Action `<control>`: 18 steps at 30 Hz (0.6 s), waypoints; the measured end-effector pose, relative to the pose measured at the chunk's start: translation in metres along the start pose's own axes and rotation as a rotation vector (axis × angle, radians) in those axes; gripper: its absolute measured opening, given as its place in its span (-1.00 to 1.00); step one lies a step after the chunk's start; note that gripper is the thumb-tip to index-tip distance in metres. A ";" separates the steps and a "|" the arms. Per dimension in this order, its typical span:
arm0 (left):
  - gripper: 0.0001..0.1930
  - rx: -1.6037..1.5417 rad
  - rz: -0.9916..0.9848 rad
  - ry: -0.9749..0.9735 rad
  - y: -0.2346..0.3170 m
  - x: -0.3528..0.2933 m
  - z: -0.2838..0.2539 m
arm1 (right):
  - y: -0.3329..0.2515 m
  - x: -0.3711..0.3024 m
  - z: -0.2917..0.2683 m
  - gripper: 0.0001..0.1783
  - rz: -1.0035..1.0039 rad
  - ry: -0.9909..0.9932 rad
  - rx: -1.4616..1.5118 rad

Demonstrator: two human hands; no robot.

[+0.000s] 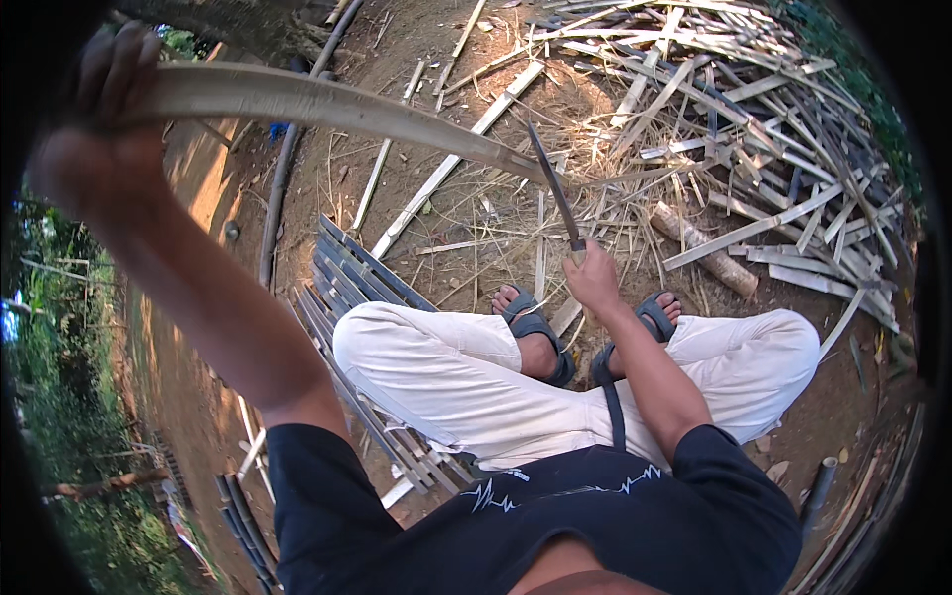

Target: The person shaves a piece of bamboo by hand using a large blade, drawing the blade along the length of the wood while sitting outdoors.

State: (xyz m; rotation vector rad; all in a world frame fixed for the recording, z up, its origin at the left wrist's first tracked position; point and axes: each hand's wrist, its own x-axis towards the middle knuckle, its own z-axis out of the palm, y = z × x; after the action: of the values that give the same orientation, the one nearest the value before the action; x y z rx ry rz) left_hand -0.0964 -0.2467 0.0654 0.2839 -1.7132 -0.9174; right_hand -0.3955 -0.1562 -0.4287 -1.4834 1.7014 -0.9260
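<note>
My left hand [107, 149] is raised far out at the upper left, its fingers closed round one end of a long pale bamboo strip [327, 102]. The strip bows across to the middle, where its narrower end lies at the blade of a long knife [555, 188]. Whether blade and strip touch, I cannot tell for sure. A thin sliver seems to run on from that end to the right. In front of my feet, my right hand [595, 278] is wrapped round the knife's handle, with the dark blade pointing up and away.
Split bamboo slats [793, 213] lie in a big heap at the right, with a short log [706, 250] at its near edge. Shavings [476, 213] litter the ground ahead. Dark slats [342, 263] are stacked beside my left knee, and a long pole [281, 198] lies beyond them.
</note>
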 end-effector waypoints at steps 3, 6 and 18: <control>-0.61 0.188 0.046 0.174 0.028 -0.055 0.040 | -0.075 -0.019 -0.032 -0.69 -0.285 -0.028 0.112; -0.55 0.053 0.064 0.153 0.050 -0.100 0.078 | -0.125 -0.053 -0.063 -0.64 -0.472 -0.143 0.220; -0.69 0.350 0.312 0.557 0.044 -0.194 0.172 | -0.095 -0.077 -0.066 -0.72 -0.507 -0.217 -0.078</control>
State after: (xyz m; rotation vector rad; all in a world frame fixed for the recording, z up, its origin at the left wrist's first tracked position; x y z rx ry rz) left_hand -0.1706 -0.0256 -0.0562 0.4414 -1.3334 -0.2650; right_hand -0.3955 -0.0841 -0.3099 -2.0394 1.2373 -0.9139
